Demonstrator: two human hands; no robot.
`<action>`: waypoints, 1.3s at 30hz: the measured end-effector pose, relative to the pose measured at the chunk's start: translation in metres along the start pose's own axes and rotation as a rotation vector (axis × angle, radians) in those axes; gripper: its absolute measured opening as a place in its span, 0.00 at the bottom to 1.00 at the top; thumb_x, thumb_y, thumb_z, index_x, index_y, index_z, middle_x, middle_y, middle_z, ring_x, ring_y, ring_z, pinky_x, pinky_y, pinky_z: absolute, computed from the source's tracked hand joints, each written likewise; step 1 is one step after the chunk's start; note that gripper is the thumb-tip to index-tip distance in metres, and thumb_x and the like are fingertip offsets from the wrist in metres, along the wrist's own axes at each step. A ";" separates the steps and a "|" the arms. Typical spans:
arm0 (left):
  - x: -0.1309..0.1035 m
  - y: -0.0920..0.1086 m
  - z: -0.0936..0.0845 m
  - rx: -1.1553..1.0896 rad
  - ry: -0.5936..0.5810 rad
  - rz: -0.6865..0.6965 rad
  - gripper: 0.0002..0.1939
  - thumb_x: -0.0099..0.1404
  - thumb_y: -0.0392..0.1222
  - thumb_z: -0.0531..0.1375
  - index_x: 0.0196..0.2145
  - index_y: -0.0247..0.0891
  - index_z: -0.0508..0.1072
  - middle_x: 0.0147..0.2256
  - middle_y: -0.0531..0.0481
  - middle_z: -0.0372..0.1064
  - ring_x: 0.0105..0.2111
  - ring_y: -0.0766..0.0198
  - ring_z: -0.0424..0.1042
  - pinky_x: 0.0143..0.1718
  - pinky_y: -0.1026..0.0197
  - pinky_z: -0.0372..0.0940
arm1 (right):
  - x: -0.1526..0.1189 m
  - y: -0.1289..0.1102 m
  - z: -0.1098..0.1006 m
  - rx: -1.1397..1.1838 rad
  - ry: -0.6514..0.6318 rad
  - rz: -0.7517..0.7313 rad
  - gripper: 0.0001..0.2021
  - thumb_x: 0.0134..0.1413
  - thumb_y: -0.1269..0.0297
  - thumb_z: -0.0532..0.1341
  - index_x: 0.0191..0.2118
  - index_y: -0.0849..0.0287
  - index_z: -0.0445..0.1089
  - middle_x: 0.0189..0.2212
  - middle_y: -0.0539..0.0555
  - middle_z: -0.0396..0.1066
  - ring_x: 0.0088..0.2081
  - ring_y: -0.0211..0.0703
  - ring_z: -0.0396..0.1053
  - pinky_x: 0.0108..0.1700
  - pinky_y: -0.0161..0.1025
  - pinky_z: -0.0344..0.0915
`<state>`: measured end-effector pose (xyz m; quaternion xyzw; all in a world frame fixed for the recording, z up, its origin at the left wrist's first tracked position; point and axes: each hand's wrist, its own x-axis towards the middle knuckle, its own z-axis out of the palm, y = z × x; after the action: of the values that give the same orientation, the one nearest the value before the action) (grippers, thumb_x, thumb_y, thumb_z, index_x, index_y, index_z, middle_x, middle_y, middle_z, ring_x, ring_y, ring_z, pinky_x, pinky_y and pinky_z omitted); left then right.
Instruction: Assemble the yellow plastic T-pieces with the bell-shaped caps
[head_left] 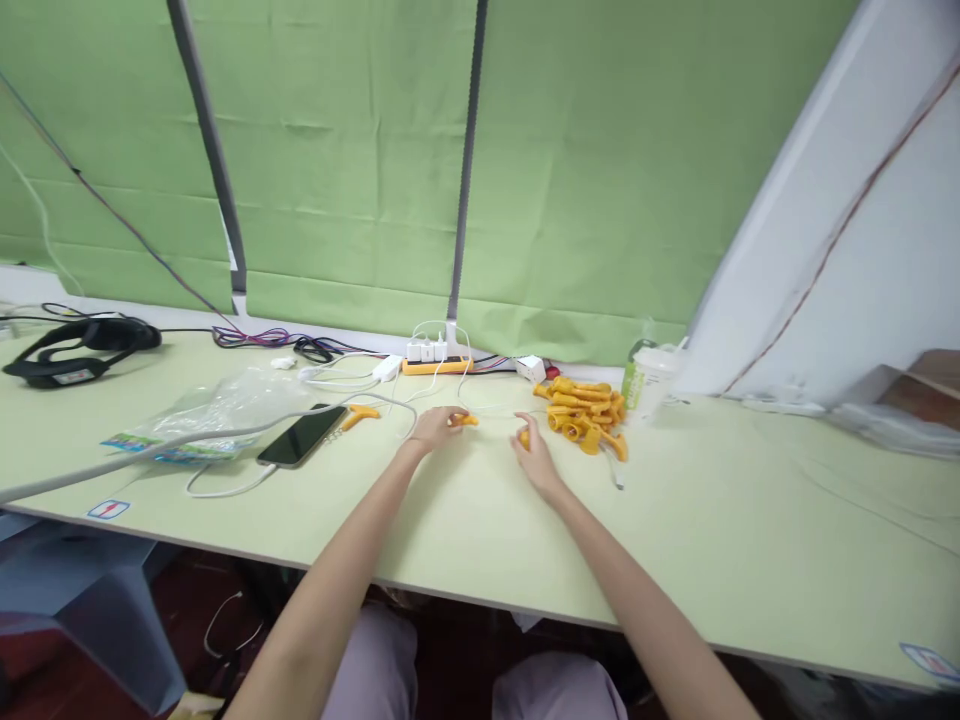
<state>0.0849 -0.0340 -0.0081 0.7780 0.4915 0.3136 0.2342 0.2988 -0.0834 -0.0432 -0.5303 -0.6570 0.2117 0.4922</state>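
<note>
My left hand (439, 427) is closed on a small yellow piece (466, 420) that sticks out to the right of its fingertips, just over the table. To the right, my right hand (532, 452) has its fingers curled round another yellow piece (524, 438), mostly hidden by the hand. The two hands are apart. Beyond my right hand lies a pile of yellow plastic parts (581, 405). Left of my left hand, a yellow handle-shaped part (361, 414) with a small chain lies beside a black phone (304, 436).
A white cup (652, 385) stands behind the pile. At the back are a yellow power strip (437, 367) with white plugs and cables. Clear plastic bags (240, 405), a thick grey cable and a black headset (79, 350) are on the left.
</note>
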 end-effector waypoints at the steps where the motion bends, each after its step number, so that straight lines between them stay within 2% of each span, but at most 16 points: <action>1: 0.005 0.006 0.008 -0.174 -0.017 0.016 0.14 0.56 0.43 0.57 0.40 0.40 0.73 0.36 0.45 0.71 0.31 0.63 0.69 0.37 0.60 0.63 | 0.009 -0.001 0.011 0.020 0.014 0.006 0.26 0.50 0.55 0.54 0.55 0.54 0.56 0.29 0.47 0.60 0.29 0.39 0.61 0.32 0.36 0.63; 3: 0.013 0.015 0.018 -0.471 -0.099 0.051 0.18 0.58 0.49 0.55 0.41 0.36 0.72 0.36 0.45 0.69 0.26 0.67 0.66 0.30 0.64 0.62 | 0.023 -0.002 0.026 0.062 0.030 0.019 0.25 0.48 0.52 0.55 0.53 0.54 0.60 0.27 0.47 0.60 0.28 0.39 0.61 0.32 0.36 0.63; 5: 0.015 0.018 0.020 -0.606 -0.183 0.099 0.21 0.58 0.54 0.55 0.41 0.35 0.71 0.35 0.46 0.68 0.24 0.70 0.65 0.24 0.68 0.58 | 0.032 0.001 0.032 0.081 0.048 0.027 0.21 0.47 0.51 0.57 0.46 0.53 0.65 0.26 0.47 0.62 0.28 0.39 0.61 0.33 0.36 0.62; 9: 0.011 0.008 0.014 -0.587 -0.334 0.145 0.23 0.56 0.56 0.57 0.41 0.34 0.72 0.35 0.47 0.69 0.23 0.72 0.64 0.21 0.69 0.54 | 0.033 0.007 0.027 0.175 -0.025 0.065 0.18 0.44 0.49 0.58 0.37 0.56 0.69 0.23 0.49 0.65 0.24 0.37 0.59 0.28 0.36 0.60; 12: 0.009 0.001 0.017 -0.566 -0.319 0.080 0.30 0.55 0.54 0.59 0.52 0.35 0.65 0.34 0.45 0.72 0.22 0.70 0.66 0.22 0.67 0.55 | 0.030 0.011 0.026 0.192 -0.030 0.111 0.19 0.41 0.47 0.59 0.34 0.58 0.70 0.21 0.48 0.65 0.21 0.36 0.57 0.24 0.35 0.57; 15: 0.009 0.000 0.026 -0.496 -0.168 0.036 0.33 0.57 0.50 0.59 0.57 0.34 0.57 0.36 0.43 0.73 0.28 0.64 0.70 0.28 0.63 0.60 | 0.032 0.014 0.027 0.158 0.039 0.135 0.20 0.39 0.45 0.60 0.31 0.59 0.71 0.21 0.49 0.67 0.22 0.37 0.60 0.24 0.34 0.57; 19: 0.006 0.007 0.033 -0.085 0.407 0.108 0.21 0.61 0.48 0.56 0.49 0.37 0.63 0.46 0.40 0.67 0.46 0.55 0.65 0.47 0.53 0.57 | 0.037 0.019 0.020 0.160 0.333 0.187 0.24 0.40 0.42 0.59 0.32 0.60 0.71 0.21 0.50 0.67 0.24 0.39 0.63 0.25 0.34 0.57; 20: 0.005 0.009 0.036 0.013 0.485 0.131 0.18 0.62 0.49 0.55 0.46 0.37 0.65 0.46 0.40 0.67 0.47 0.54 0.64 0.49 0.51 0.55 | 0.038 0.019 0.017 0.181 0.412 0.210 0.25 0.41 0.42 0.58 0.33 0.61 0.71 0.20 0.50 0.66 0.23 0.39 0.62 0.25 0.34 0.57; 21: 0.003 0.010 0.039 0.072 0.484 0.153 0.15 0.63 0.49 0.54 0.43 0.38 0.66 0.43 0.41 0.67 0.47 0.53 0.63 0.50 0.50 0.54 | 0.038 0.019 0.014 0.214 0.473 0.231 0.25 0.41 0.41 0.58 0.33 0.61 0.70 0.18 0.49 0.64 0.22 0.38 0.61 0.25 0.34 0.57; 23: 0.001 0.012 0.052 0.043 0.296 0.190 0.16 0.63 0.52 0.53 0.42 0.39 0.66 0.37 0.44 0.68 0.43 0.55 0.65 0.48 0.51 0.55 | 0.038 0.018 0.011 0.309 0.536 0.246 0.24 0.42 0.41 0.57 0.32 0.60 0.68 0.16 0.47 0.60 0.21 0.37 0.60 0.25 0.34 0.58; 25: 0.002 0.013 0.071 -0.144 0.040 0.198 0.21 0.61 0.55 0.55 0.47 0.40 0.63 0.36 0.47 0.68 0.38 0.59 0.66 0.44 0.55 0.59 | 0.036 0.014 0.013 0.422 0.530 0.221 0.23 0.42 0.40 0.57 0.31 0.58 0.65 0.16 0.46 0.58 0.21 0.36 0.59 0.24 0.34 0.58; 27: 0.004 0.013 0.090 -0.383 -0.081 0.179 0.27 0.59 0.55 0.56 0.52 0.38 0.58 0.38 0.45 0.68 0.36 0.61 0.67 0.42 0.57 0.60 | 0.033 0.010 0.020 0.524 0.481 0.193 0.22 0.41 0.41 0.58 0.30 0.57 0.62 0.17 0.45 0.58 0.21 0.35 0.58 0.24 0.33 0.58; 29: 0.008 0.014 0.104 -0.578 -0.120 0.181 0.27 0.58 0.55 0.58 0.51 0.37 0.60 0.38 0.45 0.68 0.35 0.63 0.68 0.41 0.58 0.60 | 0.030 0.005 0.028 0.598 0.446 0.186 0.22 0.42 0.41 0.59 0.31 0.56 0.61 0.18 0.45 0.57 0.21 0.35 0.59 0.23 0.32 0.57; 32: 0.014 0.017 0.109 -0.783 -0.138 0.171 0.26 0.54 0.55 0.62 0.45 0.36 0.67 0.31 0.47 0.69 0.33 0.63 0.68 0.40 0.58 0.60 | 0.029 -0.001 0.032 0.656 0.468 0.177 0.21 0.42 0.42 0.59 0.33 0.56 0.60 0.20 0.45 0.58 0.23 0.35 0.60 0.24 0.32 0.58; 36: 0.019 0.023 0.095 -0.913 -0.103 0.063 0.25 0.49 0.54 0.66 0.41 0.36 0.71 0.29 0.47 0.70 0.30 0.64 0.69 0.39 0.57 0.62 | 0.034 -0.004 0.018 0.584 0.511 0.121 0.21 0.43 0.43 0.58 0.33 0.57 0.62 0.25 0.49 0.64 0.29 0.37 0.64 0.31 0.34 0.62; 39: 0.023 0.019 0.075 -0.927 -0.003 -0.058 0.23 0.51 0.52 0.65 0.41 0.35 0.72 0.30 0.47 0.71 0.28 0.65 0.70 0.39 0.58 0.63 | 0.039 0.001 -0.003 0.455 0.608 0.102 0.23 0.45 0.43 0.56 0.37 0.59 0.64 0.35 0.55 0.69 0.37 0.40 0.66 0.37 0.35 0.63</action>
<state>0.1577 -0.0248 -0.0417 0.5778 0.3207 0.4923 0.5665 0.3040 -0.0486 -0.0262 -0.4780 -0.3901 0.2096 0.7586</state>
